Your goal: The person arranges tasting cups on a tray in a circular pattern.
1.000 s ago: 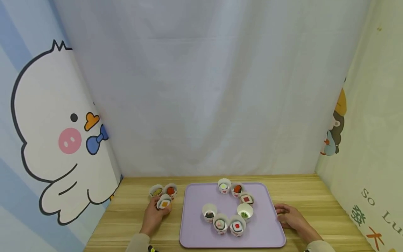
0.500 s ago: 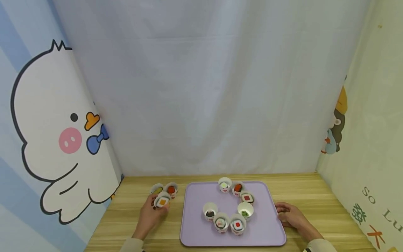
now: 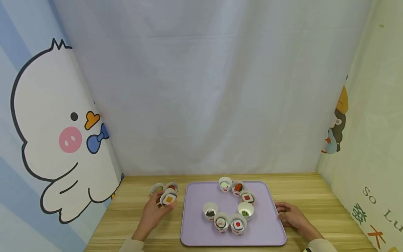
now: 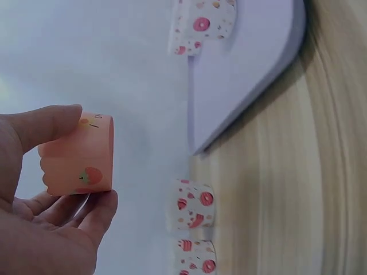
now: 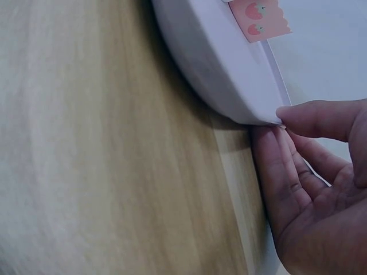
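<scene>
My left hand [image 3: 150, 216] holds a pink paper baking cup [image 4: 86, 157] with strawberry prints, thumb on one side and fingers on the other. Inside sits a white sushi-like piece with an orange centre [image 3: 169, 199]. In the left wrist view the cup is raised off the wooden table. Over on the right, my right hand [image 3: 293, 217] grips the edge of the lilac tray [image 3: 195, 196], its thumb [image 5: 298, 117] on the rim and fingers below. Behind the left hand stand two more cups, one with a greenish piece [image 3: 156, 189] and one with a red piece [image 3: 171, 187], partly covered by the held cup.
Several paper cups with small food pieces form a curve on the tray, from a cup at the back [image 3: 225, 184] to a cup with a red-centred piece [image 3: 238, 224] in front. A pale curtain [image 3: 204, 105] hangs behind the table [image 3: 126, 206].
Across the frames the left hand shifts slightly left, then right and up with the cup, which now covers more of the red-piece cup. The right hand stays at the tray edge.
</scene>
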Action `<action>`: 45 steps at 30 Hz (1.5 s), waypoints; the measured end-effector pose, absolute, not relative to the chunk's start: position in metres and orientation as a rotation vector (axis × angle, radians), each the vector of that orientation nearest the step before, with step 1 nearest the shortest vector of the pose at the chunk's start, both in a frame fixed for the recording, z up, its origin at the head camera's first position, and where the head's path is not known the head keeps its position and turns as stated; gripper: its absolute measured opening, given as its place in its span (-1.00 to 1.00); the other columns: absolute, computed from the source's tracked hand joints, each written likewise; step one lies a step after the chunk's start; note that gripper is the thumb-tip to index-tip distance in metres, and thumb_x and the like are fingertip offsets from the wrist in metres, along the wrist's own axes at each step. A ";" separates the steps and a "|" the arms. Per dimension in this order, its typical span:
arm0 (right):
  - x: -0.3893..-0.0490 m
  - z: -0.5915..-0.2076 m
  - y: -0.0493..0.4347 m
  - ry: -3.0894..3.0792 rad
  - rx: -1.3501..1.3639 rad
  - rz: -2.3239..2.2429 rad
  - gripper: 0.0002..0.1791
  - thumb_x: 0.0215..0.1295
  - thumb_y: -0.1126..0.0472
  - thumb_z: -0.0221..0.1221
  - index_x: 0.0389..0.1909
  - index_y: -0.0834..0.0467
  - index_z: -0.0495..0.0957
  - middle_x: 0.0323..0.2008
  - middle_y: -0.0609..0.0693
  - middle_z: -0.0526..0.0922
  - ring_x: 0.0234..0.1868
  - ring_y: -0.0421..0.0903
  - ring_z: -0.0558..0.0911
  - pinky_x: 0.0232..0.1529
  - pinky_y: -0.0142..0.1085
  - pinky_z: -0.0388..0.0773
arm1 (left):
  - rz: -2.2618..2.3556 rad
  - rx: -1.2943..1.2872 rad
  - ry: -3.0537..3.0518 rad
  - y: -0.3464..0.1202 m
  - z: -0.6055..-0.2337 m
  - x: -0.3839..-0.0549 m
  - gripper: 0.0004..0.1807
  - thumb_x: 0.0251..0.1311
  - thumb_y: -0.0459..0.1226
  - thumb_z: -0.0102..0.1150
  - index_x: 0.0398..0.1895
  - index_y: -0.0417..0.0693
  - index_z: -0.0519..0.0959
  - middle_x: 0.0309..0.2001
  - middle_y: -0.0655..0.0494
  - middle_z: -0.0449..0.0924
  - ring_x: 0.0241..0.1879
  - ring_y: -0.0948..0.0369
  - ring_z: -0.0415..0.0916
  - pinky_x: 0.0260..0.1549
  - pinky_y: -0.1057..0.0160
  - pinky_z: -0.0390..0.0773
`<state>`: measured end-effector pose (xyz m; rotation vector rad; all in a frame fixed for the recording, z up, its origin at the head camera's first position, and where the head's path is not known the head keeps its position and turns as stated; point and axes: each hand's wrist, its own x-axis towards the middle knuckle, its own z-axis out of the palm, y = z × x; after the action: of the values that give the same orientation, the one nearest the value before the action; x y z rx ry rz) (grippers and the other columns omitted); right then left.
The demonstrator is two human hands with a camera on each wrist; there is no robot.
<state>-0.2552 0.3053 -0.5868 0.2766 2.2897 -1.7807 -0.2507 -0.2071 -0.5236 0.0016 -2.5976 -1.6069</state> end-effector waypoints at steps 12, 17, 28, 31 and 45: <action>-0.257 -0.589 0.307 2.301 0.283 -1.777 -0.34 0.03 0.50 0.16 0.26 0.44 0.33 -0.20 -0.02 0.56 -0.27 -0.13 0.59 -0.30 -0.21 0.65 | -1.706 -0.137 -2.549 -0.182 -0.509 -0.258 -0.30 0.03 -0.29 0.42 0.27 -0.21 0.37 0.13 -0.16 0.55 0.21 -0.07 0.47 0.23 -0.06 0.46; -0.257 -0.590 0.307 2.309 0.286 -1.763 -0.34 0.04 0.49 0.16 0.26 0.43 0.34 -0.19 -0.01 0.56 -0.26 -0.12 0.59 -0.30 -0.22 0.64 | -1.719 -0.191 -2.502 -0.171 -0.509 -0.266 -0.34 0.01 -0.27 0.46 0.21 -0.17 0.42 0.08 -0.11 0.57 0.16 -0.05 0.51 0.19 -0.05 0.49; -0.258 -0.592 0.308 2.309 0.294 -1.765 -0.34 0.04 0.51 0.16 0.26 0.42 0.34 -0.17 0.01 0.57 -0.26 -0.13 0.59 -0.29 -0.19 0.65 | -1.708 -0.279 -2.516 -0.143 -0.512 -0.281 -0.34 0.04 -0.23 0.44 0.22 -0.19 0.41 0.11 -0.17 0.55 0.15 -0.10 0.50 0.09 -0.04 0.56; -0.258 -0.593 0.308 2.301 0.282 -1.776 -0.34 0.04 0.51 0.16 0.26 0.43 0.33 -0.19 -0.01 0.56 -0.26 -0.13 0.59 -0.29 -0.19 0.65 | -1.676 -0.293 -2.534 -0.133 -0.512 -0.284 -0.34 0.05 -0.22 0.43 0.22 -0.17 0.41 0.09 -0.16 0.56 0.13 -0.08 0.52 0.08 -0.06 0.55; -0.258 -0.593 0.308 2.287 0.270 -1.800 -0.32 0.02 0.50 0.17 0.27 0.45 0.33 -0.20 -0.03 0.55 -0.27 -0.10 0.58 -0.31 -0.23 0.64 | -1.733 -0.237 -2.579 -0.080 -0.535 -0.296 -0.35 0.04 -0.23 0.45 0.20 -0.18 0.41 0.09 -0.15 0.57 0.04 0.00 0.53 0.02 0.03 0.56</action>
<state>-0.2580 0.3081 -0.5928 0.2698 2.2867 -1.7999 -0.2962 -0.0802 -0.5353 -0.2375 -2.5792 -1.7329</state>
